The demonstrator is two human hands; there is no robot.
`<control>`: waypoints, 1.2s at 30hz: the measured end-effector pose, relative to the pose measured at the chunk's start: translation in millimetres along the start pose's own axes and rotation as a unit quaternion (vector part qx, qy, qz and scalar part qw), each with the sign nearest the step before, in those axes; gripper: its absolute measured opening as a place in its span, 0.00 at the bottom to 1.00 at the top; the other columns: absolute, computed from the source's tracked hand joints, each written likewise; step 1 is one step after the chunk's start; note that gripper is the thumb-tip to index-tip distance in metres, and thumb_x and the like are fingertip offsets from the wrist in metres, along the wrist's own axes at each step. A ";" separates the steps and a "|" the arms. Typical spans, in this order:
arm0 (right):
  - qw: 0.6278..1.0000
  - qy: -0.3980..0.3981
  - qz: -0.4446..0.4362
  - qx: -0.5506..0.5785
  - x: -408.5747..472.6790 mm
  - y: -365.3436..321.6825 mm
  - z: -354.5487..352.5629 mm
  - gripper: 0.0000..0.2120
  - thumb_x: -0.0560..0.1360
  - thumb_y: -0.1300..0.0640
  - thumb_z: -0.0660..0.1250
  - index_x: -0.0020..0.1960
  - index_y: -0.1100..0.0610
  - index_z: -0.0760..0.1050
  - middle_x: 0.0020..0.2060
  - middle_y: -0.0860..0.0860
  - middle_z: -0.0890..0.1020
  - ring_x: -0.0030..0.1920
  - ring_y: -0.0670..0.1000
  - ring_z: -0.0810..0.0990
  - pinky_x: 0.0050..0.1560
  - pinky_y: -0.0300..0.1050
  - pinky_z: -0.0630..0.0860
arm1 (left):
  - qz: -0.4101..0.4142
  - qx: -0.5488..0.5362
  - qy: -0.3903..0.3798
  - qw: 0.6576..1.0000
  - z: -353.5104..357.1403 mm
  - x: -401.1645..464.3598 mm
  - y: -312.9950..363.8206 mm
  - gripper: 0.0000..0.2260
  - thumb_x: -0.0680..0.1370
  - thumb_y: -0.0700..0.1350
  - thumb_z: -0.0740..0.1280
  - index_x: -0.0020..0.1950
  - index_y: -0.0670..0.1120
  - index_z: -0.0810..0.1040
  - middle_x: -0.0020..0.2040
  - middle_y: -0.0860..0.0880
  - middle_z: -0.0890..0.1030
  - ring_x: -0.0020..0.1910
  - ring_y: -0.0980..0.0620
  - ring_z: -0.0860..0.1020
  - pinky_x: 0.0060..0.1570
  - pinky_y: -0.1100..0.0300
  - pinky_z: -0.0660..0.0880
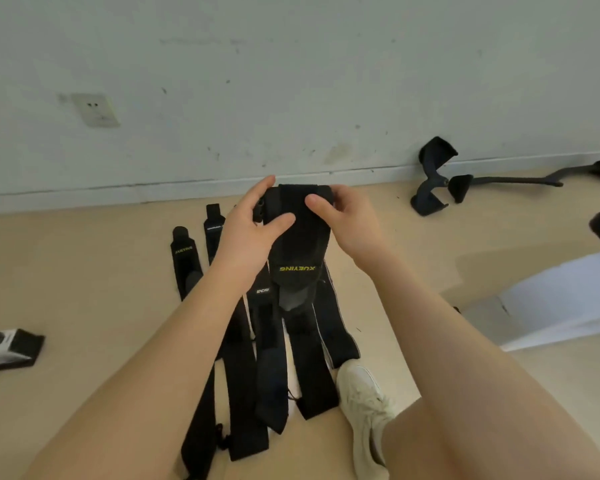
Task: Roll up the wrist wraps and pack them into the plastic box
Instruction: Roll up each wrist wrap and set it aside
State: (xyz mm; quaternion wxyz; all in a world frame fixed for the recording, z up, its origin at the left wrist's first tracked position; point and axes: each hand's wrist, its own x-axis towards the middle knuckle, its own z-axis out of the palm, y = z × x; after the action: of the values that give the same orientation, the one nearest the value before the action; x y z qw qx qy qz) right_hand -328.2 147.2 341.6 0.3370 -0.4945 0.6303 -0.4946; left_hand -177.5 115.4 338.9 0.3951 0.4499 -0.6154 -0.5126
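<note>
Wrap [300,237] held up off the floor, long axis hanging toward the shoe [364,410]; top end pinched by left hand [253,226] and right hand [343,216], seemingly part-rolled there.

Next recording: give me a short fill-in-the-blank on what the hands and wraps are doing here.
1. Both the left hand and the right hand grip the ____ end of a black wrist wrap.
2. The yellow lettering on that wrap reads ____.
3. Several other wraps lie flat on the ____.
4. A white ____ touches their right side.

Missing words: top; XUEYING; floor; shoe
</note>
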 end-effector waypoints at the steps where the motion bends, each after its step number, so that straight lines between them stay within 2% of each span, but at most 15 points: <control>1: 1.000 0.002 0.004 -0.007 -6.4 -2.5 5.3 0.10 0.76 0.49 0.66 0.53 0.53 0.77 0.46 0.47 0.83 0.48 0.47 0.82 0.53 0.51 0.80 | -0.003 0.000 0.008 1.000 -4.8 -6.4 -0.1 0.26 0.76 0.43 0.69 0.72 0.57 0.67 0.64 0.53 0.74 0.62 0.54 0.74 0.53 0.66 0.76; 3: 0.999 0.012 0.012 -0.035 -16.4 -3.7 14.0 0.15 0.75 0.43 0.65 0.51 0.55 0.78 0.45 0.50 0.83 0.47 0.49 0.82 0.52 0.55 0.79 | -0.017 0.006 0.004 1.000 -12.5 -17.4 -3.3 0.26 0.75 0.43 0.70 0.71 0.57 0.67 0.63 0.52 0.75 0.63 0.51 0.74 0.60 0.54 0.75; 5: 0.997 0.016 0.024 -0.069 -23.9 -1.7 19.8 0.21 0.74 0.38 0.62 0.49 0.56 0.78 0.42 0.52 0.83 0.45 0.52 0.81 0.50 0.57 0.79 | -0.026 0.033 -0.009 0.999 -18.3 -26.9 -8.0 0.26 0.75 0.43 0.70 0.70 0.57 0.68 0.60 0.52 0.77 0.61 0.50 0.75 0.61 0.51 0.74; 9: 0.996 0.008 0.063 -0.063 -32.6 3.0 22.7 0.21 0.77 0.40 0.60 0.44 0.59 0.75 0.35 0.51 0.76 0.37 0.47 0.75 0.41 0.45 0.72 | -0.011 0.087 -0.026 0.996 -18.8 -34.0 -12.5 0.18 0.76 0.45 0.69 0.64 0.56 0.71 0.56 0.55 0.76 0.59 0.53 0.75 0.63 0.51 0.72; 12: 0.994 -0.003 0.106 -0.001 -37.8 10.5 17.6 0.23 0.77 0.41 0.58 0.55 0.60 0.76 0.45 0.51 0.80 0.45 0.47 0.78 0.40 0.37 0.71 | -0.021 0.118 -0.026 0.992 -11.2 -33.3 -15.6 0.09 0.76 0.48 0.68 0.56 0.54 0.73 0.57 0.53 0.74 0.55 0.55 0.73 0.61 0.55 0.71; 14: 0.993 -0.040 0.079 0.075 -40.2 14.9 15.7 0.17 0.78 0.49 0.62 0.64 0.54 0.69 0.51 0.48 0.79 0.53 0.48 0.79 0.42 0.35 0.75 | -0.048 0.096 -0.027 0.994 -10.9 -31.4 -17.8 0.08 0.76 0.49 0.67 0.54 0.53 0.75 0.54 0.53 0.78 0.53 0.56 0.75 0.59 0.55 0.72; 17: 0.992 -0.097 0.015 0.077 -39.1 16.5 11.8 0.24 0.76 0.60 0.66 0.66 0.41 0.64 0.57 0.48 0.77 0.54 0.48 0.80 0.46 0.40 0.80 | -0.090 0.024 -0.026 0.995 -16.3 -28.1 -17.2 0.04 0.76 0.50 0.67 0.50 0.55 0.76 0.49 0.53 0.82 0.51 0.54 0.79 0.58 0.51 0.74; 19: 0.995 -0.093 0.008 0.048 -37.9 10.9 8.4 0.17 0.76 0.57 0.67 0.62 0.47 0.69 0.53 0.48 0.79 0.52 0.47 0.80 0.45 0.40 0.80 | -0.088 0.003 -0.007 0.996 -17.6 -25.3 -18.3 0.06 0.76 0.52 0.67 0.52 0.55 0.76 0.51 0.53 0.81 0.53 0.52 0.79 0.60 0.49 0.74; 22: 0.998 -0.062 0.008 -0.010 -38.3 9.3 2.8 0.07 0.75 0.49 0.66 0.50 0.49 0.72 0.44 0.46 0.81 0.45 0.44 0.81 0.39 0.34 0.77 | -0.096 -0.037 0.012 0.995 -14.8 -23.0 -19.4 0.20 0.75 0.54 0.68 0.66 0.53 0.69 0.56 0.53 0.78 0.57 0.53 0.77 0.63 0.49 0.72; 25: 0.998 -0.021 0.049 0.017 -41.2 8.0 3.0 0.11 0.76 0.45 0.64 0.47 0.53 0.76 0.40 0.48 0.83 0.39 0.43 0.82 0.37 0.34 0.78 | -0.084 -0.071 -0.056 0.992 -12.3 -27.0 -18.3 0.34 0.73 0.47 0.72 0.74 0.57 0.58 0.62 0.51 0.76 0.57 0.55 0.77 0.55 0.62 0.76; 27: 0.996 -0.025 0.085 0.020 -43.3 6.2 5.6 0.18 0.75 0.43 0.63 0.49 0.59 0.78 0.41 0.53 0.84 0.40 0.47 0.83 0.40 0.40 0.80 | -0.038 -0.072 -0.071 0.994 -12.4 -32.1 -15.9 0.33 0.73 0.42 0.72 0.72 0.60 0.61 0.65 0.50 0.73 0.57 0.54 0.78 0.45 0.67 0.78; 29: 0.992 -0.039 0.103 0.063 -43.8 3.6 7.9 0.18 0.75 0.43 0.63 0.48 0.58 0.79 0.39 0.51 0.85 0.39 0.47 0.84 0.37 0.36 0.79 | -0.002 -0.066 -0.062 0.996 -16.8 -35.5 -13.0 0.25 0.73 0.40 0.71 0.66 0.59 0.70 0.61 0.51 0.75 0.55 0.52 0.78 0.45 0.64 0.79; 32: 0.984 -0.077 0.095 0.133 -45.8 2.8 9.5 0.14 0.75 0.48 0.66 0.56 0.54 0.75 0.42 0.47 0.84 0.46 0.47 0.84 0.39 0.34 0.79 | 0.012 -0.040 -0.051 0.998 -23.7 -37.0 -12.5 0.14 0.74 0.42 0.70 0.57 0.56 0.76 0.56 0.49 0.78 0.54 0.50 0.79 0.49 0.54 0.80; 34: 0.986 -0.125 0.054 0.097 -47.9 5.5 12.0 0.29 0.72 0.57 0.71 0.69 0.47 0.63 0.53 0.44 0.78 0.52 0.43 0.81 0.43 0.33 0.78 | 0.002 -0.037 -0.026 0.999 -24.1 -35.5 -14.4 0.12 0.75 0.44 0.70 0.56 0.56 0.76 0.56 0.49 0.79 0.54 0.50 0.79 0.52 0.49 0.79; 36: 0.989 -0.139 0.007 0.057 -48.6 5.2 14.3 0.33 0.71 0.64 0.72 0.68 0.45 0.63 0.55 0.44 0.76 0.51 0.39 0.79 0.44 0.33 0.78 | -0.008 -0.031 -0.006 0.999 -22.7 -35.2 -13.4 0.13 0.75 0.47 0.70 0.59 0.55 0.75 0.57 0.49 0.79 0.55 0.50 0.79 0.55 0.48 0.78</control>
State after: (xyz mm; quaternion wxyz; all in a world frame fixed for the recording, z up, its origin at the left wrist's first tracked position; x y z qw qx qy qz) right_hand -302.8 189.7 329.4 0.4525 -0.5340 0.5516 -0.4537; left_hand -144.0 142.0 328.5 0.4013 0.4388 -0.5981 -0.5373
